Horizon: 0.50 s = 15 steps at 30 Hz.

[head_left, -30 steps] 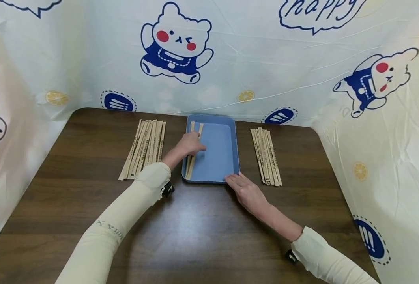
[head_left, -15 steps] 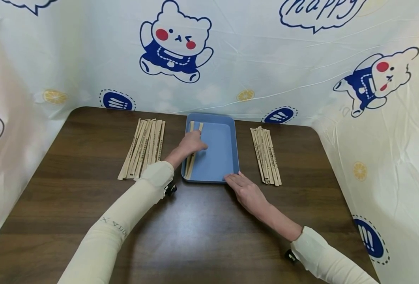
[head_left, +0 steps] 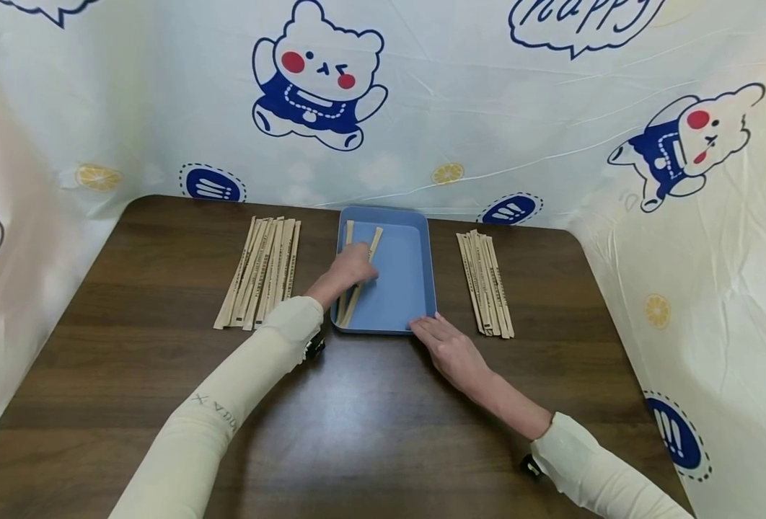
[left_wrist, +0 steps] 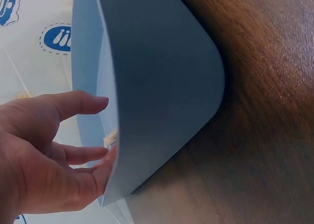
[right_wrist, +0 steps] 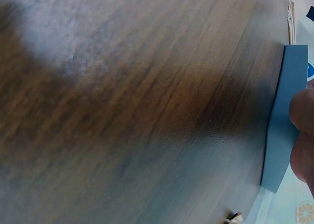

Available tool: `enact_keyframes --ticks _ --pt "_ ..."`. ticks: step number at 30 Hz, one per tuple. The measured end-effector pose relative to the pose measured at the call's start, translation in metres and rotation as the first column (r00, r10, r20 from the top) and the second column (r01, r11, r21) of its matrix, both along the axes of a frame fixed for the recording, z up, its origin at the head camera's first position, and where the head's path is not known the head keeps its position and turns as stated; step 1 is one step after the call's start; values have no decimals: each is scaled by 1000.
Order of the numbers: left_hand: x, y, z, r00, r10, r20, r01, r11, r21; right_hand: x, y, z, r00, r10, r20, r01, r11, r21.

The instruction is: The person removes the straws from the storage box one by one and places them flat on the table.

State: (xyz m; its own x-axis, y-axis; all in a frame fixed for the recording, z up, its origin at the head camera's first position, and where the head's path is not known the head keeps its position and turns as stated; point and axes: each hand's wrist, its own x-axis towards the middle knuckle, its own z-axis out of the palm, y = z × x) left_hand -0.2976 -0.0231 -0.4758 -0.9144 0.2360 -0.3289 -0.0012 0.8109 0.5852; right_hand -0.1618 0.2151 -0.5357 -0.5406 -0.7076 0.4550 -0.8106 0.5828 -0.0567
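Note:
My left hand [head_left: 352, 265] reaches into a blue tray [head_left: 401, 277] at its left side. Beneath its fingers lie two long, thin paper-wrapped sticks [head_left: 376, 244], the right one slanting away from the other. In the left wrist view, the left thumb [left_wrist: 93, 104] stands apart from the fingers; fingertips touch a pale stick end [left_wrist: 112, 138], partly hidden by the tray wall. My right hand [head_left: 451, 353] rests with straight fingers at the tray's near right corner. In the right wrist view, its fingers [right_wrist: 303, 111] press against the outer wall of the tray [right_wrist: 285, 116].
Left of the tray lies a wide bundle of paper-wrapped sticks [head_left: 262, 270], partly behind the left sleeve. A narrower bundle [head_left: 485, 285] lies to the right. The dark wooden table [head_left: 344, 432] ends at a printed curtain [head_left: 461, 86] behind and on both sides.
The right-hand stick in the tray has swung its far end to the right, away from the other stick. My left hand has shifted slightly right. The right hand stays at the corner.

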Motion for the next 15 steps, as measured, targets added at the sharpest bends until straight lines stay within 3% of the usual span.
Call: enact_keyframes --ticks 6,15 --pt "-2 5 -7 999 -5 -31 2 993 -120 0 -1 1 1000 5 -11 -5 1000 -5" --pt "1 9 -8 998 -33 -61 22 984 -178 0 -1 1 1000 -3 11 2 1000 11"
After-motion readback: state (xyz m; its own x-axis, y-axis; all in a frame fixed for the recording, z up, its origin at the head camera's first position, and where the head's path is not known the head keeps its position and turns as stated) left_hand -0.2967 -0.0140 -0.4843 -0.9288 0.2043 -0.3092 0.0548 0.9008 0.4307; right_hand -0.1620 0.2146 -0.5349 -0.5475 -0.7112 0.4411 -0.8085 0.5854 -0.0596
